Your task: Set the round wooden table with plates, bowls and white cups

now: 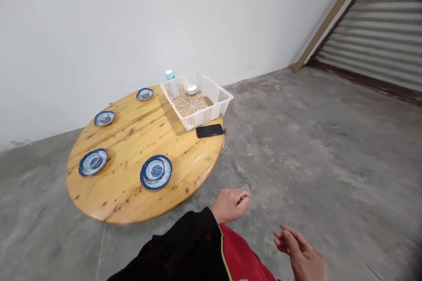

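Note:
My left hand [231,205] is curled into a loose fist just off the near right edge of the round wooden table [128,140], over the floor. No object shows in it. Lower and to the right, my right hand [301,252] hangs in the air with its fingers loosely stretched and the thumb alongside, holding nothing. Neither hand touches the table. Closest to them on the tabletop is a blue-and-white plate [145,180] with a patterned bowl [154,170] on it. A black phone [209,131] lies near the right edge.
A white plastic basket [198,121] stands at the table's back right, with small white dishes [191,89] inside. Behind it is a bottle with a blue top [169,74]. More plate-and-bowl settings [93,162] line the left rim. Concrete floor [296,140] stretches right toward a corrugated shutter [379,30].

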`<action>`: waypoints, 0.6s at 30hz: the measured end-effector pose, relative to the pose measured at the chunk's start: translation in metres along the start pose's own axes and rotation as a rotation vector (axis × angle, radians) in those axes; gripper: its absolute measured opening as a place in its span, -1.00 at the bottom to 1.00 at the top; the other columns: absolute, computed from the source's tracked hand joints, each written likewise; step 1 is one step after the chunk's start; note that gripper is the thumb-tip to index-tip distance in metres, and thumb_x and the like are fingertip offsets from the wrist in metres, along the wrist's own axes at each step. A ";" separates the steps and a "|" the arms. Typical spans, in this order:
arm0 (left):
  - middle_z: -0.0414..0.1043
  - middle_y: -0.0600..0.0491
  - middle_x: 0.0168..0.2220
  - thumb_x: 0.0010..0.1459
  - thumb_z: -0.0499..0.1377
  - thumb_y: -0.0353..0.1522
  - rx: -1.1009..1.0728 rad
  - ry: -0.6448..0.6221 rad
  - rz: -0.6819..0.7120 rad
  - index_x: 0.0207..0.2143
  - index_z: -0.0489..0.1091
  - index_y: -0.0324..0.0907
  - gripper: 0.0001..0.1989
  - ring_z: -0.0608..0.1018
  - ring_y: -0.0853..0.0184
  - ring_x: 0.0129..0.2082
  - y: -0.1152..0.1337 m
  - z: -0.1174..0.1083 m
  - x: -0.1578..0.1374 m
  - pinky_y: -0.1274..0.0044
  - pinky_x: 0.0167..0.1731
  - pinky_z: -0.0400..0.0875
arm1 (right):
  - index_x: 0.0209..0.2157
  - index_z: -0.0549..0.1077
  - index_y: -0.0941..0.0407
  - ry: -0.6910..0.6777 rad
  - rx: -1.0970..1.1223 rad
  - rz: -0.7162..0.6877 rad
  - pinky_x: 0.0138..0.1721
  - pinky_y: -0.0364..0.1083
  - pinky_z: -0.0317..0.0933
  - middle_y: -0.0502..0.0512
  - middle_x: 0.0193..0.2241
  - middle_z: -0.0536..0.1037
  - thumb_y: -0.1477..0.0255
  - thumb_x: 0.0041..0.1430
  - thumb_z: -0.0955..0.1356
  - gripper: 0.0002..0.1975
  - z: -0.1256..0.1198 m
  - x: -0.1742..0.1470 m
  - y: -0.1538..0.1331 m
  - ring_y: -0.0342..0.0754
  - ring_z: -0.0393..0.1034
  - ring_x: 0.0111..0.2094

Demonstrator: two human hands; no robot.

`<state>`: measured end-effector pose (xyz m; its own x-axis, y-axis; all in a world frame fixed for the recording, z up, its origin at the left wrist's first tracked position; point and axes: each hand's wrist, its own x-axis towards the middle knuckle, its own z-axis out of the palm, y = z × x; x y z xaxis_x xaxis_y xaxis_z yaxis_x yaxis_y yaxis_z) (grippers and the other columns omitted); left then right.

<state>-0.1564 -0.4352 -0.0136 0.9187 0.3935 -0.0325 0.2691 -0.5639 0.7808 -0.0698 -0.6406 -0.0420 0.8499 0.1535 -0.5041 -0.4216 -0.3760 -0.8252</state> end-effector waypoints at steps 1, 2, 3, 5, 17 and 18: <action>0.65 0.01 -0.25 0.31 0.07 -0.40 -0.011 0.037 -0.020 -0.12 0.59 -0.18 -0.71 0.61 0.33 -0.31 -0.003 -0.008 0.005 0.55 -0.19 0.42 | -0.23 0.52 0.15 -0.030 -0.012 -0.024 -0.35 -0.02 0.45 0.10 -0.47 0.63 -0.07 -0.27 0.42 -0.33 0.011 0.009 -0.013 0.04 0.53 -0.46; 0.65 0.00 -0.25 0.31 0.06 -0.39 -0.023 0.073 -0.037 -0.11 0.59 -0.19 -0.70 0.61 0.32 -0.31 -0.007 -0.016 0.008 0.55 -0.19 0.42 | -0.24 0.53 0.15 -0.074 -0.031 -0.044 -0.37 -0.02 0.44 0.09 -0.48 0.61 -0.07 -0.28 0.42 -0.34 0.022 0.018 -0.026 0.03 0.51 -0.48; 0.65 0.00 -0.25 0.32 0.05 -0.38 -0.034 0.107 -0.054 -0.11 0.59 -0.19 -0.70 0.61 0.32 -0.31 -0.011 -0.024 0.010 0.54 -0.20 0.43 | -0.26 0.53 0.15 -0.119 -0.057 -0.061 -0.38 -0.02 0.42 0.09 -0.50 0.61 -0.07 -0.29 0.42 -0.35 0.033 0.027 -0.039 0.02 0.50 -0.49; 0.65 -0.01 -0.26 0.33 0.03 -0.36 -0.051 0.183 -0.102 -0.12 0.58 -0.20 -0.69 0.61 0.32 -0.31 -0.020 -0.038 0.010 0.53 -0.20 0.43 | -0.29 0.54 0.13 -0.210 -0.104 -0.093 -0.40 -0.02 0.41 0.09 -0.52 0.60 -0.08 -0.29 0.42 -0.37 0.053 0.045 -0.064 0.01 0.48 -0.51; 0.62 0.01 -0.31 0.39 0.01 -0.25 -0.022 0.628 -0.334 -0.12 0.51 -0.16 -0.70 0.64 0.33 -0.34 -0.056 -0.144 0.035 0.52 -0.24 0.49 | -0.30 0.57 0.13 -0.535 -0.210 -0.663 -0.46 -0.10 0.32 0.06 -0.52 0.58 0.15 0.00 0.37 -0.65 0.170 0.148 -0.282 -0.08 0.39 -0.55; 0.62 0.02 -0.30 0.38 0.03 -0.24 0.018 0.661 -0.327 -0.11 0.51 -0.15 -0.70 0.64 0.32 -0.34 -0.057 -0.165 0.047 0.51 -0.24 0.48 | -0.29 0.57 0.13 -0.588 -0.232 -0.730 -0.45 -0.11 0.32 0.06 -0.50 0.59 0.20 0.04 0.37 -0.69 0.183 0.158 -0.307 -0.09 0.41 -0.54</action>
<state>-0.1761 -0.2650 0.0432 0.4266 0.8957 0.1256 0.5088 -0.3525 0.7854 0.1356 -0.3333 0.0853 0.5568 0.8305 0.0139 0.2741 -0.1679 -0.9469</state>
